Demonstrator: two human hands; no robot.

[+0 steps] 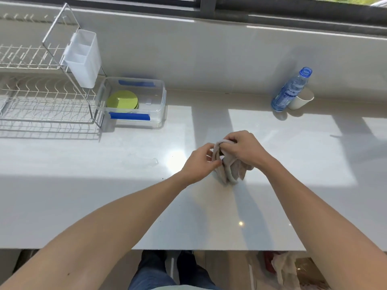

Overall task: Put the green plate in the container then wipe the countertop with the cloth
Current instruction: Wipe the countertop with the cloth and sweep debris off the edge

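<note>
The green plate (122, 100) lies inside the clear plastic container (159, 114) with blue clips, at the back left of the white countertop (83, 185). A beige cloth (229, 168) hangs bunched over the middle of the countertop, its lower end touching the surface. My right hand (244, 148) grips the cloth's top from above. My left hand (198, 163) pinches its left edge between thumb and fingers.
A wire dish rack (41, 97) with a white utensil holder (83, 57) stands at the far left beside the container. A blue water bottle (290, 91) and a white cup (301, 99) stand at the back right. The counter's front edge runs near my body.
</note>
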